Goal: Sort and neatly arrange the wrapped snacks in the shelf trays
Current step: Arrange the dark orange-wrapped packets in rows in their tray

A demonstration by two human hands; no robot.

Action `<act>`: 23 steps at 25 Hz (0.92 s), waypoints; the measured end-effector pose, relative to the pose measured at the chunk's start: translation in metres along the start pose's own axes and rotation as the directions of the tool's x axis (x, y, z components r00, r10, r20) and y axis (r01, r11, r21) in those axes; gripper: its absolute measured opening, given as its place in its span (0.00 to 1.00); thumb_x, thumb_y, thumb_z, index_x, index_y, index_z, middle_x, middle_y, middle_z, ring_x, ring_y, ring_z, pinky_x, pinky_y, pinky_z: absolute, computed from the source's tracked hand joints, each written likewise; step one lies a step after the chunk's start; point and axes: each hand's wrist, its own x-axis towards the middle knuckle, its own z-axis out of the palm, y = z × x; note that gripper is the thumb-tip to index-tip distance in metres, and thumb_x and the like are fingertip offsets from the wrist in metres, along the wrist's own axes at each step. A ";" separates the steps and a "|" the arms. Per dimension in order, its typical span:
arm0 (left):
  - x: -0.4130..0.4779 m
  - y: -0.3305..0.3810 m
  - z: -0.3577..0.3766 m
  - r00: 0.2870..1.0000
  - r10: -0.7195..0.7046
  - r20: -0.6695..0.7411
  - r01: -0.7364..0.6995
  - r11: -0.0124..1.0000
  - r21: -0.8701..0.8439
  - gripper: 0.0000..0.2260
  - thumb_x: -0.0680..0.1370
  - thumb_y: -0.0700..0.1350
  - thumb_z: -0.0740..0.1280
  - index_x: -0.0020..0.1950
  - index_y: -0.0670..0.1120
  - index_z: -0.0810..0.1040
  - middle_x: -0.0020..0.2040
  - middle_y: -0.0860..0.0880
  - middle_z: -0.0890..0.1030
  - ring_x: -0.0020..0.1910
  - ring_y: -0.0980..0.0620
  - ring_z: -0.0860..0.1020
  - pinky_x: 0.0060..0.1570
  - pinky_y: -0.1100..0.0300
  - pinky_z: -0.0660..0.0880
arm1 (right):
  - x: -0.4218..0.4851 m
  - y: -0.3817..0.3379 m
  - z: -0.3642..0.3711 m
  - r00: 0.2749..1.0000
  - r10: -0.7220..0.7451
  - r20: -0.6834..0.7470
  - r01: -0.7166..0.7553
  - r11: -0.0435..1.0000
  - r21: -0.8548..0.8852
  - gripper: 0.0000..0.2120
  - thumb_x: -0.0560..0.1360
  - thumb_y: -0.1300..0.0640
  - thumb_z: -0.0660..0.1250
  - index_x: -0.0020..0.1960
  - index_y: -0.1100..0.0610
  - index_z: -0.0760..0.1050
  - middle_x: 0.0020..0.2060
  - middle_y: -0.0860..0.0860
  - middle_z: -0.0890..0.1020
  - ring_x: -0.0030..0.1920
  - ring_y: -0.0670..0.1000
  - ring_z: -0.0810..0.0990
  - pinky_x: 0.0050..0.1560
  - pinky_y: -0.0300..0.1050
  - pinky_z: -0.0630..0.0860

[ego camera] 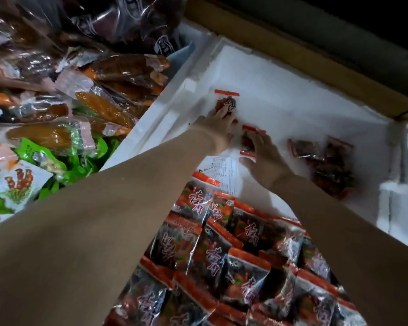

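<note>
White foam tray (292,97), left hand (216,128) fingers pressing one red-edged packet (226,103), right hand (266,158) fingers flat on another packet (247,142)

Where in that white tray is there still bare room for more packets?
The white tray is bare along its far wall, beyond both hands, and between the right hand and the dark packet heap. Its near end, with red packets, is crowded.

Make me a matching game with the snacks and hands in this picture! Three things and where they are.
Things:
1. left hand
2. right hand
3. green packets

Places:
A. in the tray to the left
B. on the nearer red-edged snack
C. on the farther red-edged snack

Pairs: 1-C, 2-B, 3-A
</note>
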 end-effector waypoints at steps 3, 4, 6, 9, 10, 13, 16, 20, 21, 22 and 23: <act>0.004 -0.001 0.008 1.000 -0.011 -0.012 0.012 0.999 0.046 0.24 0.82 0.49 0.56 0.77 0.45 0.56 0.77 0.48 0.52 0.74 0.45 0.54 0.69 0.49 0.59 | 0.010 -0.007 0.000 0.994 0.037 -0.104 -0.030 0.997 0.072 0.20 0.77 0.53 0.62 0.67 0.57 0.65 0.66 0.56 0.67 0.65 0.58 0.66 0.64 0.49 0.64; 0.002 0.000 0.009 1.000 0.001 -0.030 0.001 0.999 0.052 0.24 0.81 0.49 0.56 0.76 0.45 0.58 0.76 0.48 0.55 0.73 0.45 0.56 0.68 0.50 0.60 | 0.014 -0.010 -0.002 0.986 0.045 -0.158 -0.039 0.998 0.042 0.17 0.78 0.54 0.60 0.66 0.57 0.67 0.64 0.56 0.69 0.64 0.58 0.67 0.63 0.48 0.64; -0.007 -0.001 0.008 0.999 0.034 -0.039 -0.032 0.999 0.044 0.23 0.81 0.48 0.57 0.75 0.43 0.59 0.75 0.47 0.58 0.73 0.45 0.57 0.69 0.51 0.61 | 0.025 -0.017 -0.007 0.977 0.031 -0.212 -0.028 0.999 0.018 0.17 0.80 0.56 0.58 0.67 0.58 0.65 0.66 0.57 0.69 0.65 0.57 0.67 0.61 0.47 0.64; -0.022 -0.014 0.010 0.996 0.029 -0.085 -0.027 0.999 0.026 0.24 0.80 0.44 0.60 0.75 0.41 0.60 0.74 0.42 0.61 0.72 0.44 0.61 0.70 0.50 0.62 | 0.057 -0.036 -0.014 0.986 0.133 -0.103 -0.106 0.967 0.233 0.25 0.79 0.57 0.60 0.73 0.58 0.56 0.71 0.57 0.65 0.69 0.58 0.65 0.66 0.47 0.63; -0.026 -0.020 0.011 0.995 -0.005 -0.102 0.003 1.000 -0.018 0.24 0.79 0.42 0.61 0.74 0.41 0.61 0.73 0.41 0.62 0.72 0.44 0.63 0.70 0.51 0.61 | 0.068 -0.042 -0.017 0.980 0.192 -0.047 -0.167 0.934 0.317 0.28 0.79 0.57 0.61 0.74 0.58 0.53 0.71 0.58 0.65 0.69 0.58 0.66 0.66 0.48 0.63; -0.030 -0.026 0.016 0.990 -0.097 -0.102 0.072 0.972 -0.225 0.26 0.76 0.37 0.65 0.73 0.41 0.62 0.71 0.42 0.66 0.69 0.46 0.67 0.68 0.56 0.65 | 0.091 -0.059 -0.014 0.955 0.297 0.004 -0.265 0.846 0.462 0.34 0.75 0.58 0.68 0.73 0.62 0.53 0.66 0.60 0.69 0.64 0.59 0.71 0.63 0.47 0.69; -0.031 -0.024 0.015 0.985 -0.119 -0.126 0.072 0.942 -0.326 0.34 0.74 0.37 0.69 0.76 0.44 0.57 0.73 0.43 0.64 0.69 0.45 0.68 0.66 0.59 0.65 | 0.102 -0.067 -0.003 0.932 0.363 -0.016 -0.298 0.788 0.538 0.26 0.74 0.54 0.70 0.65 0.66 0.66 0.59 0.61 0.76 0.57 0.58 0.77 0.56 0.48 0.75; -0.035 -0.023 0.008 0.974 -0.164 -0.157 0.094 0.919 -0.382 0.29 0.79 0.43 0.64 0.76 0.41 0.55 0.72 0.41 0.65 0.71 0.44 0.64 0.66 0.59 0.62 | 0.099 -0.074 -0.005 0.943 0.331 -0.034 -0.271 0.823 0.499 0.17 0.77 0.50 0.64 0.55 0.64 0.77 0.48 0.57 0.82 0.45 0.54 0.79 0.39 0.41 0.74; -0.035 -0.021 0.005 0.957 -0.214 -0.198 0.098 0.875 -0.474 0.26 0.80 0.45 0.63 0.74 0.38 0.58 0.70 0.40 0.67 0.69 0.44 0.67 0.62 0.61 0.64 | 0.094 -0.073 -0.010 0.951 0.296 -0.091 -0.224 0.859 0.461 0.16 0.77 0.50 0.63 0.54 0.63 0.78 0.45 0.56 0.81 0.43 0.53 0.79 0.39 0.41 0.73; -0.035 -0.018 0.001 0.930 -0.279 -0.241 0.089 0.804 -0.588 0.23 0.80 0.46 0.63 0.71 0.37 0.61 0.67 0.40 0.70 0.65 0.44 0.71 0.56 0.64 0.66 | 0.085 -0.072 -0.015 0.954 0.259 -0.150 -0.168 0.877 0.450 0.16 0.77 0.50 0.63 0.53 0.62 0.79 0.44 0.54 0.82 0.42 0.51 0.78 0.40 0.41 0.72; -0.034 -0.015 -0.001 0.898 -0.353 -0.263 0.063 0.695 -0.716 0.21 0.80 0.46 0.63 0.68 0.36 0.64 0.64 0.41 0.73 0.61 0.45 0.74 0.49 0.68 0.67 | 0.074 -0.072 -0.021 0.954 0.228 -0.196 -0.115 0.879 0.462 0.14 0.77 0.50 0.64 0.52 0.60 0.80 0.41 0.53 0.82 0.41 0.49 0.78 0.40 0.40 0.72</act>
